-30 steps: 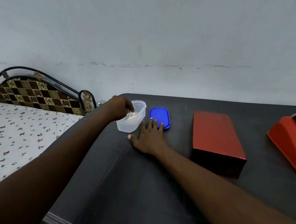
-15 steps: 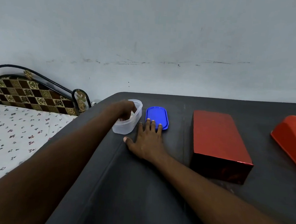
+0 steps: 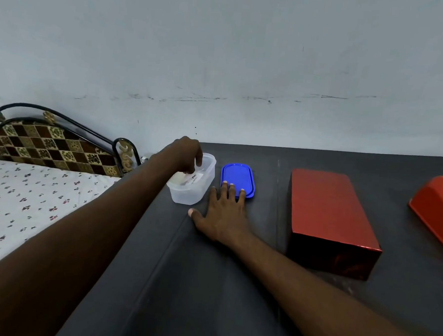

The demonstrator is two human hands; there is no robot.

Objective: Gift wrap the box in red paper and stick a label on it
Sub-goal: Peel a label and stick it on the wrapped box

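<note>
The left hand [image 3: 187,154] reaches into a clear plastic container [image 3: 192,184] that stands open on the dark surface [image 3: 209,282]. Its fingers are curled downward over a white paper piece with dark print, the label [image 3: 195,179], which lies inside the container; whether the fingertips already pinch it I cannot tell, because the hand covers the contact. The right hand [image 3: 223,216] lies flat on the surface just beside the container, palm down, with straight and spread fingers. Its fingertips rest on the near edge of a blue lid [image 3: 238,176], which lies flat to the right of the container. Further to the right, apart from the lid, the box [image 3: 328,214] stands on the surface, already covered in shiny red paper. At the right border of the view there is a red-orange object [image 3: 436,207], only partly visible. Left of the surface is a bed [image 3: 34,196] with a white flowered sheet and a checkered headboard [image 3: 52,146] in a black metal frame. Behind all stands a pale wall [image 3: 221,52].
</note>
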